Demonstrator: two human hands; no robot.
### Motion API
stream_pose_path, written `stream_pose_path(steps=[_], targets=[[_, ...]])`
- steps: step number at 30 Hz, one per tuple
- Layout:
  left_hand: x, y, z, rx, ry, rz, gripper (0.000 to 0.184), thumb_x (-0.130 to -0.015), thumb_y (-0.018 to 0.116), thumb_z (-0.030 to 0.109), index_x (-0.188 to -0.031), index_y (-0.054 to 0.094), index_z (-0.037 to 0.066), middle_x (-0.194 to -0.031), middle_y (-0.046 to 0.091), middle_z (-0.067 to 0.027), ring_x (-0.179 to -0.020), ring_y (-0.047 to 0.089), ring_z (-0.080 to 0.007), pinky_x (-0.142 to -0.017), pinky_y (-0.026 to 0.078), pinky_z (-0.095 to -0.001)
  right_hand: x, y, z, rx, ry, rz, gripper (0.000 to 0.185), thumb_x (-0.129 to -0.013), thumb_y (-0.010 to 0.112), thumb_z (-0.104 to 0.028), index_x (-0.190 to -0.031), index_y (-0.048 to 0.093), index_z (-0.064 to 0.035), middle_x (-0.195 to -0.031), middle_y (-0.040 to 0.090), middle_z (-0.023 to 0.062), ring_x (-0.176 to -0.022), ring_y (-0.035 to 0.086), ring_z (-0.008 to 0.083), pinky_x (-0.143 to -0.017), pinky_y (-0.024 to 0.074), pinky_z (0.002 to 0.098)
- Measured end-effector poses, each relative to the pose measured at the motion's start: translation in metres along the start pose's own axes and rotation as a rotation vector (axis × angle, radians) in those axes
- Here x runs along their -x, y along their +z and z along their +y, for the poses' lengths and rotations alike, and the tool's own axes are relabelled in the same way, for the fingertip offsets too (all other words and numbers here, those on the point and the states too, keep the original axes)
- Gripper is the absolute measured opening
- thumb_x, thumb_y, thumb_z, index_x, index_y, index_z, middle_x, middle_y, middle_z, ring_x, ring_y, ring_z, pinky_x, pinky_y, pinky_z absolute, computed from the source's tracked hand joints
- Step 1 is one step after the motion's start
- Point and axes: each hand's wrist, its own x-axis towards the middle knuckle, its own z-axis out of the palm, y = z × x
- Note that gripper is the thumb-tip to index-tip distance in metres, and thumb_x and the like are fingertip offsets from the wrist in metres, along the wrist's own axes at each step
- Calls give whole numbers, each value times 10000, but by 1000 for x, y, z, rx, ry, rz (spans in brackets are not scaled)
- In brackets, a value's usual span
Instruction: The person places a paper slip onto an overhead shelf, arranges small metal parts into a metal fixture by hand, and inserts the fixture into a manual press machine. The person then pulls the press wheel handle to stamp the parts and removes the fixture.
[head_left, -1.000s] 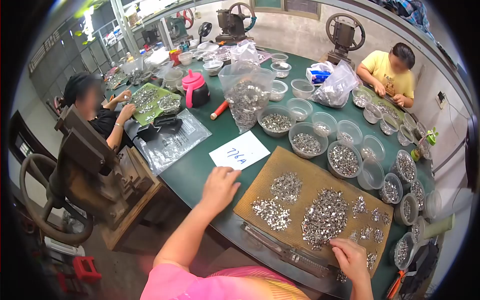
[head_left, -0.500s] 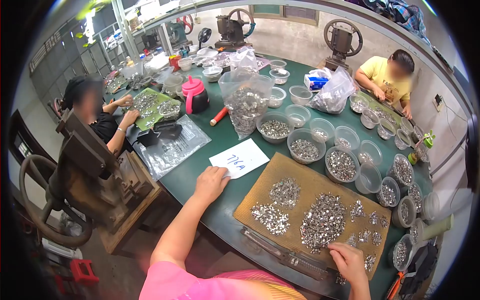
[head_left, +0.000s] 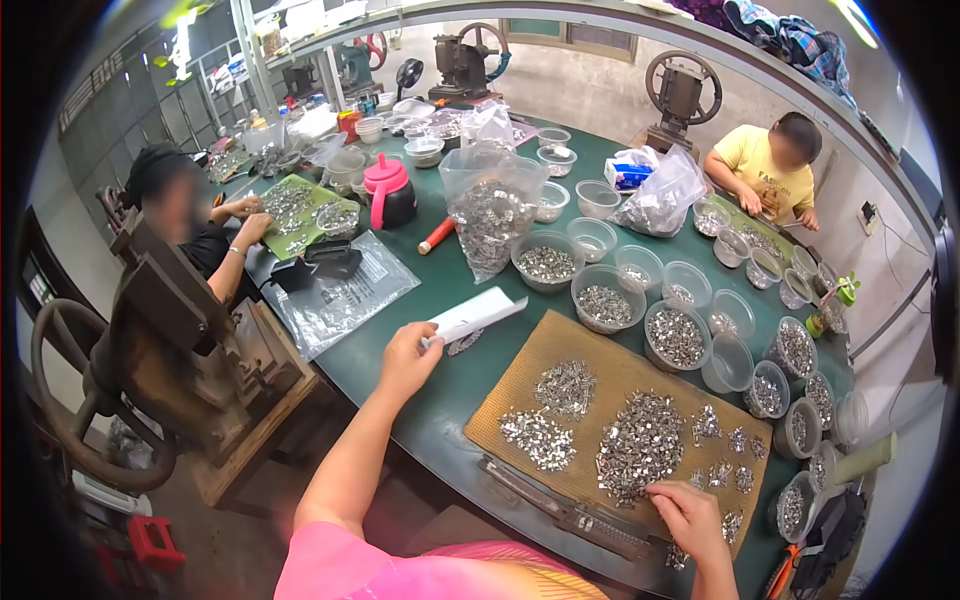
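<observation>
My left hand [head_left: 408,360] pinches the near left edge of a white sheet of paper [head_left: 476,316], tilted up off the green table. Beneath the paper, a small patch of metal pieces [head_left: 465,342] shows. My right hand [head_left: 692,518] rests at the near edge of a large heap of small shiny metal pieces [head_left: 640,445] on a tan textured mat [head_left: 530,375]. Its fingers are closed together at the tips, and whatever they hold is too small to make out. Other heaps lie on the mat, a greyish one [head_left: 565,388] and a brighter one [head_left: 537,440].
Clear plastic tubs of metal pieces [head_left: 675,335] curve around the mat's far and right sides. A filled plastic bag [head_left: 490,225] and a pink-lidded jug [head_left: 388,188] stand beyond. A hand press [head_left: 170,350] is at left. Two people sit at green mats across the table.
My left hand has lifted and tilted the paper, uncovering metal pieces beneath; its written face no longer shows. My right hand stays at the heap's edge.
</observation>
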Motion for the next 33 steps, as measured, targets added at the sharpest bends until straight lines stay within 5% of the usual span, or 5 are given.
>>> stream_pose_path(steps=[7,15,17,22,33], targets=[[-9,-16,12,914,-463,117,119,-1031,636,151,-1076,618,42,-1155,696,-106,-1037,683,-180,-813,649,-418,2,0,4,-27,6,-18,171,-938,678,-36,-1071,768,24,-1001,786,146,-912,754,232,-829,574,329],[17,-24,9,1497,-285,469,53,-1064,591,137,-1093,566,101,-1096,707,-86,-1055,702,-224,-990,583,-516,-8,-27,-8,204,-77,-357,299,-1071,535,-135,-1291,691,-6,-1279,708,192,-1164,677,329,-985,540,431],[24,-44,33,1422,-168,627,23,-1078,561,120,-1085,570,100,-1105,707,-85,-1059,694,-227,-1052,553,-503,-14,-38,5,569,-759,-254,297,-1086,530,-157,-1268,703,2,-1270,709,198,-1149,682,342,-992,541,423],[56,-95,56,815,62,885,72,-1049,596,38,-1105,559,63,-1296,641,-136,-1248,608,-227,-1099,475,-431,-36,-20,9,297,-177,-381,307,-1088,532,-174,-1272,698,7,-1270,706,205,-1162,678,349,-996,539,420],[99,-150,86,-310,495,708,308,-800,818,-45,-1023,643,76,-1168,698,-138,-1172,679,-396,-940,569,-464,-42,-3,-15,229,-204,-407,316,-1062,572,-195,-1249,696,28,-1213,726,211,-1138,682,359,-1041,504,411]])
